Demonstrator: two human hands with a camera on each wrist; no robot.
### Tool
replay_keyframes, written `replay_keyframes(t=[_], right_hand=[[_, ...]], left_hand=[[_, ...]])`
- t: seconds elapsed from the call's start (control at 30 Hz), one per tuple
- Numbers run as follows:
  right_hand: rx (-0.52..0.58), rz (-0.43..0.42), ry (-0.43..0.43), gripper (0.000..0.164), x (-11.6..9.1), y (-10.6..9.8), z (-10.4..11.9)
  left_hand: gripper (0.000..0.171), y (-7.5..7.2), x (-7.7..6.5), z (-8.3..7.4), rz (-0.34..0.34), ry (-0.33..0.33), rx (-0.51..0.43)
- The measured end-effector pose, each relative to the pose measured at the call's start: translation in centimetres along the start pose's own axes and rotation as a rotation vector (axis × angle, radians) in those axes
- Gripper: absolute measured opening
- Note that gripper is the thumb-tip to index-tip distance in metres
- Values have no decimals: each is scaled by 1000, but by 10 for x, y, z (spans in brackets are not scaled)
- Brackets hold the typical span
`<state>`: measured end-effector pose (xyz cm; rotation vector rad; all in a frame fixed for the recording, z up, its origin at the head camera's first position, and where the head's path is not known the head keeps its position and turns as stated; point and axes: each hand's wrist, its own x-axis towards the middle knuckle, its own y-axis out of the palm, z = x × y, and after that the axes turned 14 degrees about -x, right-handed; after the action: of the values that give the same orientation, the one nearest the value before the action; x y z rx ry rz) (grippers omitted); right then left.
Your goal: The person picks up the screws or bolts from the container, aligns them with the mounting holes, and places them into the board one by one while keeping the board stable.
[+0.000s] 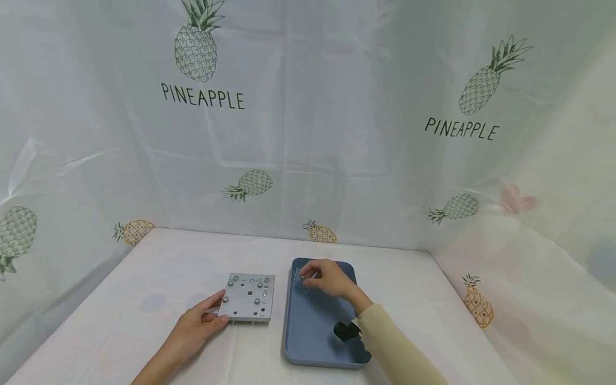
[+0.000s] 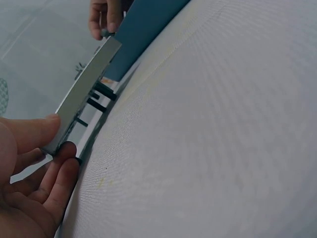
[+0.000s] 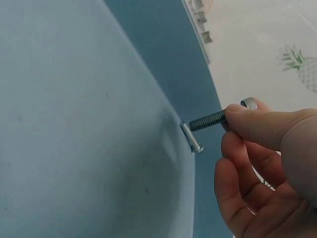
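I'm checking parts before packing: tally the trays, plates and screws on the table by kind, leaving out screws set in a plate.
Trays: 1, the blue tray
Plates: 1, the metal plate
Screws off the plate: 2, the held screw and the tray screw
Total: 4, counting only what shows; the right arm hides part of the tray.

Pinched by the left hand (image 1: 197, 325) at the near left corner, well short of the white worktop's (image 1: 404, 299) far edge: a flat square silver metal plate (image 1: 244, 306), screw heads (image 1: 257, 301) on top, dark shanks (image 2: 105, 90) jutting below. Pinched in the right hand (image 1: 329, 278), over a blue rectangular tray's (image 1: 308, 342) far left corner: a dark threaded metal bolt (image 3: 208, 120), silver-headed, tip down. Against the tray's left wall, just beside: a shiny silver bolt (image 3: 190, 137).
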<state>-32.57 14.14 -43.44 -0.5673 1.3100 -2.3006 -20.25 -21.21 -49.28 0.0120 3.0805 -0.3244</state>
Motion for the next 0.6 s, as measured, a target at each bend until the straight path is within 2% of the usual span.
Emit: replay_keyframes(t=[0.23, 0.6], right_hand=[[12, 1, -25, 19, 0, -1, 11], [84, 49, -23, 21, 7, 6, 25]], left_hand=[[74, -1, -2, -1, -4, 9, 16], [74, 0, -1, -1, -1, 3, 4]])
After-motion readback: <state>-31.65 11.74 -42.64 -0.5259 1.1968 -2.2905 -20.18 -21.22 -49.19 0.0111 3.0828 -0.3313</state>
